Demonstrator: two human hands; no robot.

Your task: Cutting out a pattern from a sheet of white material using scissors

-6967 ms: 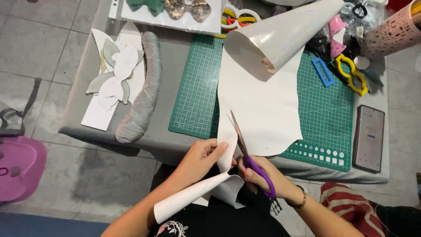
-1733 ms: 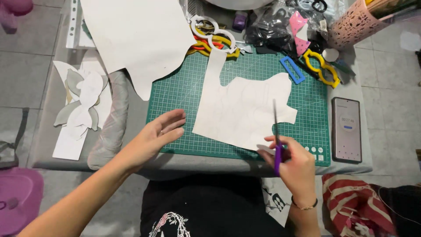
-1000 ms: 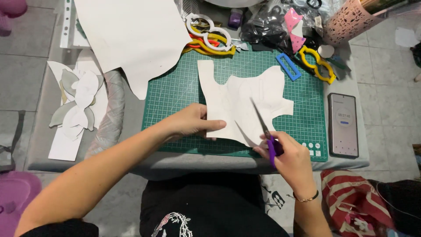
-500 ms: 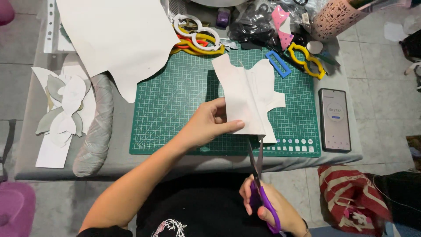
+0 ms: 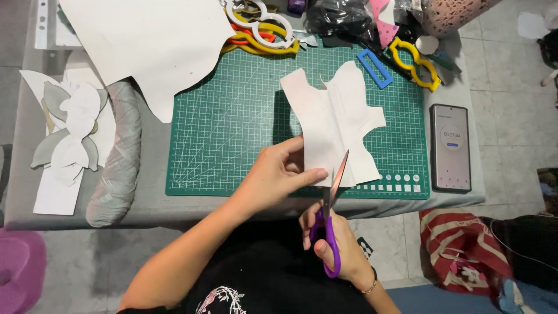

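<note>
A: Two hands in view. Left hand (image 5: pixel 278 174) pinches the near-left edge of the white cutout (image 5: pixel 334 125), thumb on top, other fingers curled beneath and hidden. Right hand (image 5: pixel 332 241) is closed through the purple loops of the scissors (image 5: pixel 332 215); its palm side cannot be made out.

B: Blade status?

A: Blades slightly parted, tips approx. at the cutout's near edge. Whether the sheet sits between the blades can't be told from this angle.

B: Cutout pos. & orientation?

A: Lies over the right half of the green cutting mat (image 5: pixel 232 128), near end lifted off it by the left hand. Long axis runs far-to-near, tilted a bit to the right toward the person. A fold or crease runs along that axis. Scissors axis approx. parallel, tips pointing away from the person.

B: Anything cut off?

A: Large white sheet (image 5: pixel 151 46) at far left runs out of frame at the top. The pink perforated basket (image 5: pixel 453 14) and the pile of ring templates (image 5: pixel 261 29) are cropped too. Phone (image 5: pixel 449 147) lies right of the mat; screen detail too small to make out. Stacked grey and white shapes (image 5: pixel 70 128) sit well apart at left, beside a grey roll (image 5: pixel 119 163).
</note>
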